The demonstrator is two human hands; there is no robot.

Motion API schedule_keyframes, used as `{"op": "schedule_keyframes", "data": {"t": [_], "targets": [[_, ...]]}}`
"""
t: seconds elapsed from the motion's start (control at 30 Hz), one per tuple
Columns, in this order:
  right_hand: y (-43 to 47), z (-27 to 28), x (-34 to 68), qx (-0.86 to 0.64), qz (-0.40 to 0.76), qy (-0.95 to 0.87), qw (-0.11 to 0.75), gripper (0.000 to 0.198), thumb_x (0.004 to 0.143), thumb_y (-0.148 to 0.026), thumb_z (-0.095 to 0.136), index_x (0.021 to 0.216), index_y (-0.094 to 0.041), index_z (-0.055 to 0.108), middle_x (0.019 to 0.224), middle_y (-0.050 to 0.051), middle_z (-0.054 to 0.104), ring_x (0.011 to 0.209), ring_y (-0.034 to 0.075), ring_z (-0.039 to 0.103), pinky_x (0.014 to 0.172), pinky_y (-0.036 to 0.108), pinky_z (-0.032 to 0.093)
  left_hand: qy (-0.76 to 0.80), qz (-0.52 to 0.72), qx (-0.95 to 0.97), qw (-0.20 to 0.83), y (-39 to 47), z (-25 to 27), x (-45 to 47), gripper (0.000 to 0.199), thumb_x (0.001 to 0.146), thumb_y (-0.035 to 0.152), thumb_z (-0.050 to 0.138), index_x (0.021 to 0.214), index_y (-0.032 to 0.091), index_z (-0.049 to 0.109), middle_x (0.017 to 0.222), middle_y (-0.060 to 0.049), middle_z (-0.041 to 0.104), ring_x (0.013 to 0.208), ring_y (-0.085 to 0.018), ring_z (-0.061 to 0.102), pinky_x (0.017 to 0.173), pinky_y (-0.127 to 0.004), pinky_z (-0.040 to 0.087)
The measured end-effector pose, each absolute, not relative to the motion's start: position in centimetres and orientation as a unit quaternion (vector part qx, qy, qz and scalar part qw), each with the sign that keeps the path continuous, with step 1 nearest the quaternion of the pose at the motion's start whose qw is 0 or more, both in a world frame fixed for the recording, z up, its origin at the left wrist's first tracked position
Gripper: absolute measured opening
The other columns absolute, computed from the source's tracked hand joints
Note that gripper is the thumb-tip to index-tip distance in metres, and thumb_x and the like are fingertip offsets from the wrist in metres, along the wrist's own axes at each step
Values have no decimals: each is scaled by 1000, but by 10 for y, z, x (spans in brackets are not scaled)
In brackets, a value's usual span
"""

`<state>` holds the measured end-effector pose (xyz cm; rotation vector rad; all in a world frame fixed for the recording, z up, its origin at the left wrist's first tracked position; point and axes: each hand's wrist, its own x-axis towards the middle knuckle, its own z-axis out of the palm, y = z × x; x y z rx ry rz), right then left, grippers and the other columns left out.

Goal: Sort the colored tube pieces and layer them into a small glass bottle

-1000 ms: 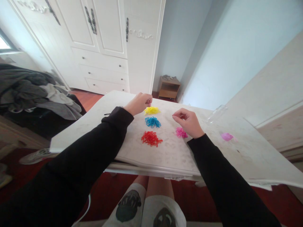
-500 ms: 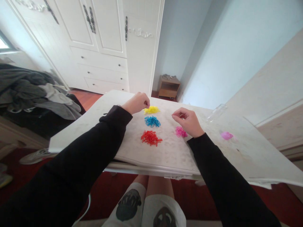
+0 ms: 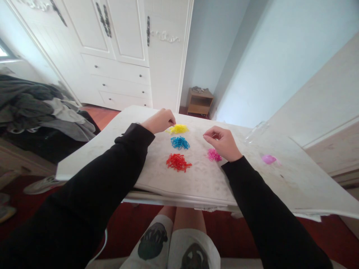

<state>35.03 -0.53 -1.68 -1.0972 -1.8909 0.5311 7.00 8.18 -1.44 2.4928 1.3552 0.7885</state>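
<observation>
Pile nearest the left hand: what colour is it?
The pile is yellow; the head view shows it best.

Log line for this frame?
left hand: by yellow pile | right hand: by pink pile | blue pile, red pile: on table

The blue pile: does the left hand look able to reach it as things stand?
Probably yes: the left hand is close, beside the yellow pile, and nothing appears to cover the blue pile or stand between.
</observation>
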Motion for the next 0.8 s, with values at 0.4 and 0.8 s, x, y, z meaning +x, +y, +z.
{"op": "schedule_keyframes", "data": {"t": [0.4,0.8], "targets": [[-6,-17,348,-437,212,-772,411,11,82,-30,69,81,-19,72,81,4,73,75,18,63,71,33,50,400,352,823,197,65,-14,99,14,81,17,73,87,15,85,75,-7,79,69,-18,73,63,-26,55],[-12,-15,343,-393,259,-823,318,31,85,-30,68,116,-25,74,123,7,75,108,23,69,83,36,55,328,388,845,168,40,-18,128,16,84,16,70,87,19,85,76,-4,80,71,-16,73,68,-25,53]]}}
